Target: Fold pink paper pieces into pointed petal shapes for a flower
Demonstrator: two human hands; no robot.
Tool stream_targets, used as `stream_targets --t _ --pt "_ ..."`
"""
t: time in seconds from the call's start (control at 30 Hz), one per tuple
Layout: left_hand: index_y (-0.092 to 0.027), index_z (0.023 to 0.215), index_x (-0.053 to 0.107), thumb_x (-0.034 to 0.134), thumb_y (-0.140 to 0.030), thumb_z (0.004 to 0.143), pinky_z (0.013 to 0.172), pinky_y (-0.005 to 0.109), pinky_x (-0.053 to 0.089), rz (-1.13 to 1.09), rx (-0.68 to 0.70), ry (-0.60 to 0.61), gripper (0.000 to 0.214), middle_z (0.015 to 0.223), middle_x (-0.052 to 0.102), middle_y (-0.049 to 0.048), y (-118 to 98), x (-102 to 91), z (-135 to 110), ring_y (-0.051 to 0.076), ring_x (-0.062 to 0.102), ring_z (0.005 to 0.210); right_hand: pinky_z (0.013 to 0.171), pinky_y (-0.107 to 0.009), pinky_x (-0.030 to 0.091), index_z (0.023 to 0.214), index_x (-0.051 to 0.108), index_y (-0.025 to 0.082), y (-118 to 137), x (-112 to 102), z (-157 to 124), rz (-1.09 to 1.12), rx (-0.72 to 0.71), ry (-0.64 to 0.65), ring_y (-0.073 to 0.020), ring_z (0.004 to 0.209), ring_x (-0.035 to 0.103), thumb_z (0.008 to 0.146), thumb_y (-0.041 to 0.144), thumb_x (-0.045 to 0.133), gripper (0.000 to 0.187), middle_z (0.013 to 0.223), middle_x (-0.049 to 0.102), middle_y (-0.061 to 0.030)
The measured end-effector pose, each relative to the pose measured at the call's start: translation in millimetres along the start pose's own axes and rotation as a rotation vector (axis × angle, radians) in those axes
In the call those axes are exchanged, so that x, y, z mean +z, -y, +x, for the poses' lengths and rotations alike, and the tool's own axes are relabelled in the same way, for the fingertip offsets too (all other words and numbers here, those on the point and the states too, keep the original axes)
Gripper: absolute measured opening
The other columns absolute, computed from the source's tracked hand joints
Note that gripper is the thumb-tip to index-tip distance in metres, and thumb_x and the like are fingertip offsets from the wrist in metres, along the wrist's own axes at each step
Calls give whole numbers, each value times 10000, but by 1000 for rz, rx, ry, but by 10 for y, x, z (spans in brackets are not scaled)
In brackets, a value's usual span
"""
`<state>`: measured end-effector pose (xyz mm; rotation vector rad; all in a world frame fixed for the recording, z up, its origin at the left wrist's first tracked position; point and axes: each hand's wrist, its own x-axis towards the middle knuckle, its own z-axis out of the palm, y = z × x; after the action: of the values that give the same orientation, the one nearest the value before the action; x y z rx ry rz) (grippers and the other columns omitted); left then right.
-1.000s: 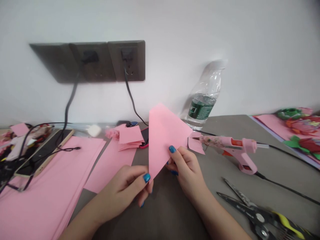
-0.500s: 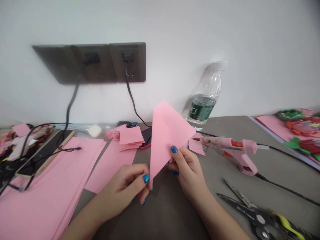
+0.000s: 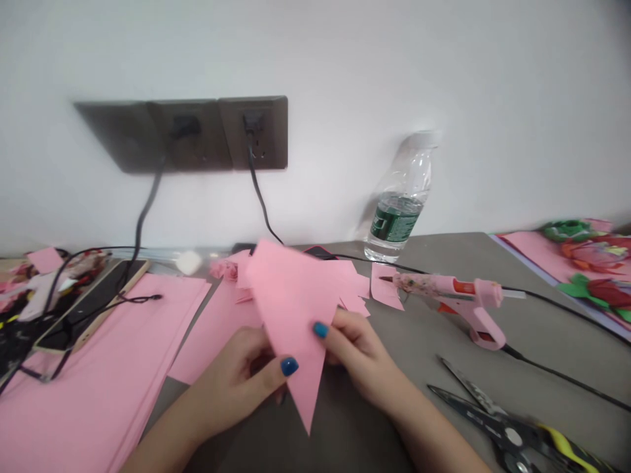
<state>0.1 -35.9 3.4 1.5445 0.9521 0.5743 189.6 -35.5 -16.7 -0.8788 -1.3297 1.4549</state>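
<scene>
A folded sheet of pink paper point(image 3: 290, 295), tapering to a point at the bottom, is held up over the grey table in front of me. My left hand point(image 3: 241, 378) pinches its lower left edge, thumb on the near face. On the right edge, my right hand point(image 3: 355, 348) grips it between thumb and fingers, which are partly hidden behind the paper. Behind the folded paper lie small cut pieces of pink paper point(image 3: 348, 282), partly covered by it.
At right are a pink hot glue gun point(image 3: 458, 295) with its cable and opened scissors point(image 3: 503, 420). A water bottle point(image 3: 397, 210) leans against the wall. Pink sheets point(image 3: 98, 374) and a phone point(image 3: 91, 305) lie left; paper flowers point(image 3: 599, 263) sit far right. Sockets point(image 3: 254, 131) hold plugged cables.
The folded paper has turned and come lower, its point now facing down between my hands. My left thumb has moved onto its face; both hands keep hold.
</scene>
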Motion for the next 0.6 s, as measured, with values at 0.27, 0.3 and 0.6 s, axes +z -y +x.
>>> stream_targets --t 0.27,0.3,0.6 --pt "-208 528 434 446 -693 905 586 261 423 164 -299 -16 613 538 516 -1 144 38 -100 159 523 559 712 -289 503 786 742 158 94 21 -30 -11 -12 318 -173 663 611 975 515 519 462 676 680 -37" --pt "-211 524 423 402 -714 911 583 263 420 161 -309 -40 636 539 515 2 150 40 -103 159 521 556 726 -296 509 798 752 158 107 28 -28 -3 -7 347 -181 672 628 971 520 523 462 677 691 -42" --pt "-225 500 413 288 -746 932 525 278 411 79 -133 -143 689 479 458 4 -12 -50 -98 149 431 482 586 -248 377 684 690 159 90 3 -39 -143 2 359 -129 590 435 973 525 512 500 655 564 -1"
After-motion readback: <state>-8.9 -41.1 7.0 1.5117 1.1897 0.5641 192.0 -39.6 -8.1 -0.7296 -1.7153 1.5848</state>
